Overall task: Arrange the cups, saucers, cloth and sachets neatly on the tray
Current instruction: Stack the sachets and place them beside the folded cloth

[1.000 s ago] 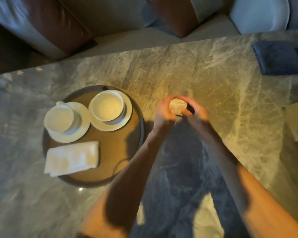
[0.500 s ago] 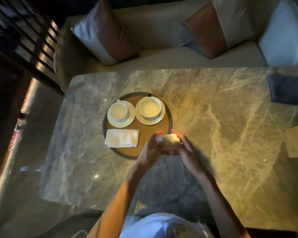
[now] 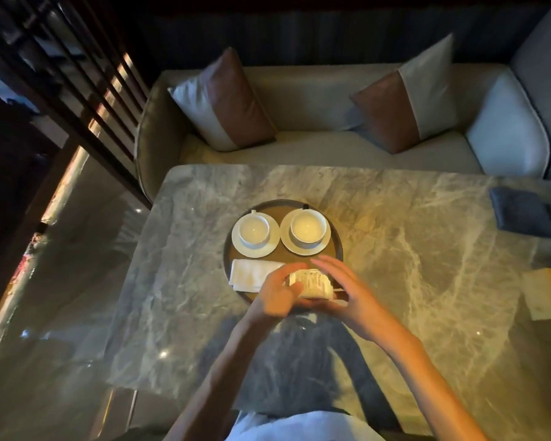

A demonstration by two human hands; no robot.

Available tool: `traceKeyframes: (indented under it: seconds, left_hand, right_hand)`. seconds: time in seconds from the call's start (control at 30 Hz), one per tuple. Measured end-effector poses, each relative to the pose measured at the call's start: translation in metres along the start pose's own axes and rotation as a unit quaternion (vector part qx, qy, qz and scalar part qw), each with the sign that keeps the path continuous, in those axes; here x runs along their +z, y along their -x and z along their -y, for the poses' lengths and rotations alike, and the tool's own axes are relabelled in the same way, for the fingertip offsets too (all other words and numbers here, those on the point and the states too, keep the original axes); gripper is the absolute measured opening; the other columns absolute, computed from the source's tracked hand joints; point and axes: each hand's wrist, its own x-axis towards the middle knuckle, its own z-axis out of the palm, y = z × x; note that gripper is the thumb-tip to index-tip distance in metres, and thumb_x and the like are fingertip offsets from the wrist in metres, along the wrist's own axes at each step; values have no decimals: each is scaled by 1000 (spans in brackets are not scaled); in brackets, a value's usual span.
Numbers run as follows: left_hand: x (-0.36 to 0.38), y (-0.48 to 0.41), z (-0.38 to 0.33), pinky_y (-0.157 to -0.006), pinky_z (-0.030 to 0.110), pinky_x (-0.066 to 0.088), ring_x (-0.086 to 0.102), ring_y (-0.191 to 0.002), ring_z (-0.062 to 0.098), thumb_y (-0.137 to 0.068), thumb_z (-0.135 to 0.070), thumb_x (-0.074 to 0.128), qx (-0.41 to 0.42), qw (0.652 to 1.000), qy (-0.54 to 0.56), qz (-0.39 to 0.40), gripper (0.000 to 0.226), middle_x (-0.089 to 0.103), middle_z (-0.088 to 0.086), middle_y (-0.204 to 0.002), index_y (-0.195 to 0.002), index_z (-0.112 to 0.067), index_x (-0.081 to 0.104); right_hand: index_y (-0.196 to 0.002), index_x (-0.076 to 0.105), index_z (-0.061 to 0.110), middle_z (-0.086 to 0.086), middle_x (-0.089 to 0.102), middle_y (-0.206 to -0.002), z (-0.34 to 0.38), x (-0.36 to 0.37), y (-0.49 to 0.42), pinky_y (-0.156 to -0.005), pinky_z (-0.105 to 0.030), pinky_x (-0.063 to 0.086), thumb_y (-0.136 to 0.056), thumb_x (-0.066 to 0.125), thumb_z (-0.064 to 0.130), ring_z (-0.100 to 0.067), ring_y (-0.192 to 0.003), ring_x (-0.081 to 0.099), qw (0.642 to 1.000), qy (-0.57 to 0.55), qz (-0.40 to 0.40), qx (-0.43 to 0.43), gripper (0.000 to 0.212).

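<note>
sachets in hand over the tray's near edge

and we're looking down on the grey marble table (image 3: 411, 249), sofa (image 3: 299, 90) running along its far edge with 2 cushions on it. the round dark-rimmed tray (image 3: 280, 202) sits toward the table's far edge, left of middle. at the tray's far edge, 2 white saucers (image 3: 255, 253) side by side, 1 white cup (image 3: 254, 230) upright on each. at the near-left edge lies the folded white cloth (image 3: 252, 275). both hands are in over the near-right edge. the left hand (image 3: 275, 297) grips the stack of sachets (image 3: 312, 283), thumb on top, fingers curled round the far side. the right hand (image 3: 347, 291) is cupped against the stack's right end, fingers fairly straight. the stack is just beside the cloth; whether it touches the tray, can't tell.
</note>
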Motion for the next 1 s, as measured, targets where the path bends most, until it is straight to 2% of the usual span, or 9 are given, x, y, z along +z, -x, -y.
traceKeyframes:
  seconds: [0.1,0.17,0.23,0.3,0.4,0.53,0.63,0.87,1.0]
  left_hand:
    - [-11,6,5,-73,18,55,68,-93,10,-95,4,47,-8,1000,28,6,32,64,3,-107,-122,-12,55]
    - [-20,9,6,-63,19,57,72,-81,7,-95,3,48,-27,996,85,11,32,61,6,-105,-124,-11,50]
    - [-30,11,4,-63,19,57,71,-84,9,-95,-1,52,-48,993,110,8,28,63,8,-106,-119,-15,51]
    - [-38,14,3,-69,21,57,68,-92,9,-94,-6,54,-49,994,101,2,25,65,5,-108,-114,-20,53]
    - [-50,21,0,-88,38,57,67,-103,21,-92,-13,58,-47,992,117,5,25,65,8,-112,-114,-24,54]
    - [-65,26,-5,-90,44,56,65,-113,33,-94,-20,58,-58,964,256,36,33,63,19,-122,-126,-11,52]
    - [-66,30,-13,-96,48,53,65,-113,31,-92,-19,62,-43,972,226,56,33,63,20,-123,-125,-21,57]
    - [-44,26,-34,-91,42,57,70,-104,29,-90,-2,63,-17,980,196,19,28,66,20,-117,-116,-14,63]
    - [-22,19,-38,-78,26,60,71,-99,21,-92,-1,60,-17,982,182,-43,27,66,13,-116,-116,-14,62]
  right_hand:
    - [-133,53,40,23,51,-133,24,8,-4,-104,-20,43,-80,72,43,3,-126,48,996,87,-7,-34,56]
    - [-132,56,37,27,52,-129,35,11,-5,-104,-23,43,-79,77,35,5,-123,49,995,96,-24,-20,56]
    - [-132,57,38,32,50,-129,43,13,-5,-105,-19,42,-80,78,31,7,-124,47,996,82,-26,-11,57]
    - [-133,55,41,31,49,-131,51,18,-3,-105,-21,43,-80,77,32,6,-124,48,997,75,-23,-5,58]
    - [-134,55,41,27,53,-131,63,25,-5,-103,-27,47,-82,75,33,5,-122,50,996,83,-30,-17,56]
    - [-132,59,35,19,58,-130,72,25,-11,-100,-31,50,-82,77,28,-3,-122,55,998,48,-29,-35,53]
    - [-132,60,33,17,59,-130,74,20,-15,-102,-32,49,-82,77,26,-3,-122,55,998,46,-11,-37,53]
    - [-132,55,39,26,53,-133,75,-12,-18,-105,-16,42,-81,76,27,8,-126,47,998,41,24,-41,57]
    - [-139,49,33,13,61,-127,66,-20,-19,-92,-21,53,-86,72,24,-2,-114,61,991,-123,10,56,59]
